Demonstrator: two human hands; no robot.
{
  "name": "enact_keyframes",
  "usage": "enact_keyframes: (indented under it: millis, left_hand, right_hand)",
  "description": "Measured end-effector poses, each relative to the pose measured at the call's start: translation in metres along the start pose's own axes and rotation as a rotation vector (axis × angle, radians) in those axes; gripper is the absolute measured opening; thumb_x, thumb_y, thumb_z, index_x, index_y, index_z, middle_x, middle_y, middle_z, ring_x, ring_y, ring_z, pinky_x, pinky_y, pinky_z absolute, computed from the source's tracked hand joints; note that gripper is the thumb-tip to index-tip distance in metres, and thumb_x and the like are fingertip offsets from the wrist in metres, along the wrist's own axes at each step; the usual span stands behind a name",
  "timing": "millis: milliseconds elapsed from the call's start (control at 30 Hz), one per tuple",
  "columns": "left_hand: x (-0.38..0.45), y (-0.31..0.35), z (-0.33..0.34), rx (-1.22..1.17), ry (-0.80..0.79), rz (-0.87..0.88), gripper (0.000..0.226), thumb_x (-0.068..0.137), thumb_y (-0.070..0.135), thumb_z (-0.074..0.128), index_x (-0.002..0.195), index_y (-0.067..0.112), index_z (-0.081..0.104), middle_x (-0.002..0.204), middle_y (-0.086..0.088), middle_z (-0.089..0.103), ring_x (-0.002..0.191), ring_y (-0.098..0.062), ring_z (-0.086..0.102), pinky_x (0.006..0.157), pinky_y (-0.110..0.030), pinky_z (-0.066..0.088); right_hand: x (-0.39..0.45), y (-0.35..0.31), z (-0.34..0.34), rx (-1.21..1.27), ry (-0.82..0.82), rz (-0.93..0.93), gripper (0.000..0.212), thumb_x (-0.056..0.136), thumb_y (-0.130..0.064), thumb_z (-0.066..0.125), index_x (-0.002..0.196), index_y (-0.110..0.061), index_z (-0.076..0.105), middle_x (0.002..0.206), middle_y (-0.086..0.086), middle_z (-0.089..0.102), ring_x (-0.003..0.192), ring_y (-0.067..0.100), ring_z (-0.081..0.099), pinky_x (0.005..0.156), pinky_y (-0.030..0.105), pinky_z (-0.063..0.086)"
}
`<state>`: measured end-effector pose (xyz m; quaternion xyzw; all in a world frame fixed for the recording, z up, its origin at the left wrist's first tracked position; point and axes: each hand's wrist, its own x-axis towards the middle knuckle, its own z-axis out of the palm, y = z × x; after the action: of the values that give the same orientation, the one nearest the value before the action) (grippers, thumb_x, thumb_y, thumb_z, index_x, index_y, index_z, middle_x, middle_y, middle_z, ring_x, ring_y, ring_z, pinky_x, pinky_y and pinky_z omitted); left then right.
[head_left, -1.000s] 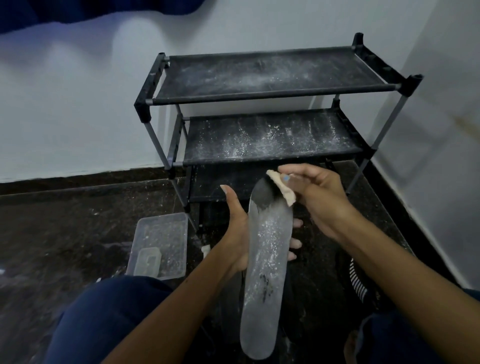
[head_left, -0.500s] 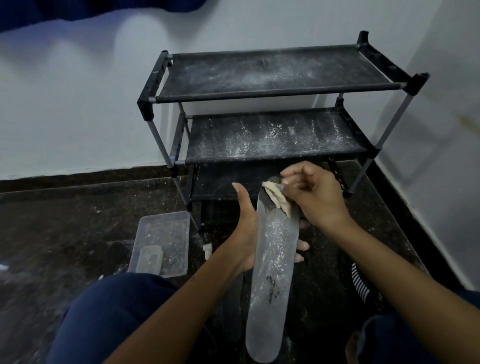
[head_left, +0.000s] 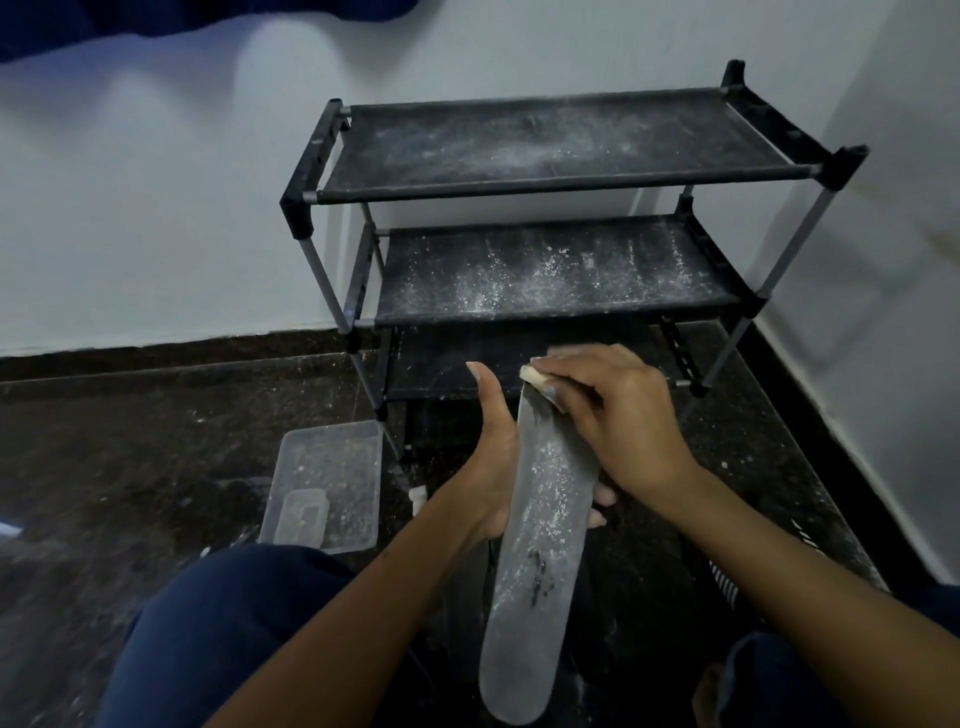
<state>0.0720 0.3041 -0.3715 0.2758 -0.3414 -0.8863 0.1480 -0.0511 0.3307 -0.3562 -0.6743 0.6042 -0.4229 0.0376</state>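
Matt grey strip (head_left: 540, 545), powder-flecked, at six o'clock; rack (head_left: 561, 183) of dusty black cloth shelves and metal tubes at twelve; clear plastic tub (head_left: 332, 467) at nine.

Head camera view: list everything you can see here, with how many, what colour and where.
flat strip: one, grey with white dust, held upright between the hands.
pale wad: one, cream, at the strip's top end.
shelf rack: one, black, three dusty tiers, against the white wall.
clear tub: one, transparent, on the dark floor left of the rack.
small box: one, transparent, inside the tub.
white scrap: one, on the floor beside the tub.
trouser legs: two, dark blue, bottom of view.
left hand: one, grips the strip's middle from behind.
right hand: one, pinches the wad against the strip.
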Motion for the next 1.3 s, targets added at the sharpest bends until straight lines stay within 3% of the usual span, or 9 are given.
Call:
enact_keyframes:
  millis: [200,400,600,700,800,900,933,1067,1300]
  left_hand:
    - [0.002,-0.001,-0.001,0.031,-0.012,-0.018,0.125,0.04,0.093,0.003,0.117,0.011,0.058,0.078,-0.02,0.067,0.065,-0.029,0.062,0.064,-0.039,0.054]
    - [0.001,0.006,-0.006,-0.116,0.15,0.112,0.116,0.056,0.093,0.007,0.092,0.004,0.072,0.092,-0.022,0.066,0.088,-0.03,0.067,0.084,-0.041,0.052]
    - [-0.002,0.004,0.0,-0.109,0.16,0.125,0.113,0.061,0.091,0.003,0.104,0.009,0.068,0.093,-0.015,0.072,0.092,-0.026,0.069,0.08,-0.037,0.056]
    - [-0.003,-0.001,0.011,-0.046,0.09,0.078,0.106,0.058,0.09,0.003,0.114,0.022,0.062,0.111,-0.014,0.069,0.103,-0.03,0.066,0.085,-0.051,0.052]
    - [-0.004,-0.001,0.012,-0.048,0.129,0.12,0.101,0.067,0.086,0.001,0.102,0.019,0.069,0.098,-0.012,0.073,0.092,-0.024,0.07,0.077,-0.041,0.058]
    - [-0.004,0.003,0.009,-0.074,0.179,0.165,0.108,0.074,0.083,-0.001,0.056,0.005,0.071,0.057,-0.01,0.068,0.058,-0.016,0.069,0.055,-0.023,0.056]
    - [-0.004,0.005,0.006,-0.093,0.192,0.153,0.11,0.071,0.085,-0.001,0.054,0.003,0.07,0.056,-0.012,0.067,0.056,-0.018,0.069,0.056,-0.024,0.055]
    - [-0.002,0.011,-0.003,-0.24,0.259,0.109,0.125,0.054,0.098,0.009,0.103,0.001,0.071,0.11,-0.025,0.067,0.101,-0.034,0.066,0.098,-0.044,0.046]
    - [-0.002,0.01,0.002,-0.139,0.273,0.071,0.109,0.065,0.091,0.007,0.076,0.01,0.079,0.086,-0.015,0.073,0.079,-0.027,0.072,0.078,-0.041,0.052]
  right_hand:
    - [0.002,0.001,-0.001,0.042,-0.06,-0.049,0.021,0.081,-0.004,0.066,0.099,-0.013,0.072,0.099,0.0,0.071,0.092,0.013,0.064,0.085,0.02,0.045]
    - [-0.025,-0.028,0.01,0.198,-0.075,0.025,0.017,0.081,0.0,0.066,0.094,-0.009,0.073,0.089,0.001,0.071,0.081,0.003,0.063,0.077,0.009,0.048]
    - [-0.02,-0.035,0.009,0.257,0.042,0.158,0.01,0.082,-0.009,0.069,0.091,-0.01,0.073,0.078,-0.002,0.07,0.07,0.006,0.064,0.064,0.017,0.052]
    - [0.004,-0.025,0.003,0.238,0.136,0.186,0.01,0.083,-0.008,0.068,0.092,-0.009,0.073,0.082,0.0,0.07,0.071,0.005,0.064,0.066,0.012,0.05]
    - [0.0,-0.026,0.007,0.218,0.092,0.187,0.007,0.084,-0.012,0.067,0.084,-0.008,0.073,0.079,0.002,0.068,0.068,0.005,0.063,0.064,0.016,0.051]
    - [-0.022,-0.037,0.013,0.275,0.03,0.237,0.005,0.082,-0.012,0.069,0.081,-0.01,0.073,0.074,0.001,0.068,0.066,0.008,0.063,0.064,0.023,0.052]
    - [-0.027,-0.038,0.014,0.315,0.025,0.272,0.004,0.081,-0.011,0.069,0.081,-0.011,0.073,0.073,0.001,0.068,0.066,0.009,0.063,0.064,0.023,0.052]
    - [-0.042,-0.046,0.017,0.346,-0.033,0.271,0.003,0.08,-0.01,0.071,0.078,-0.008,0.072,0.07,0.002,0.067,0.065,0.009,0.062,0.063,0.018,0.051]
    - [-0.007,-0.034,0.009,0.181,0.093,0.149,0.005,0.082,-0.01,0.069,0.08,-0.009,0.072,0.074,0.001,0.065,0.063,0.005,0.059,0.061,0.015,0.048]
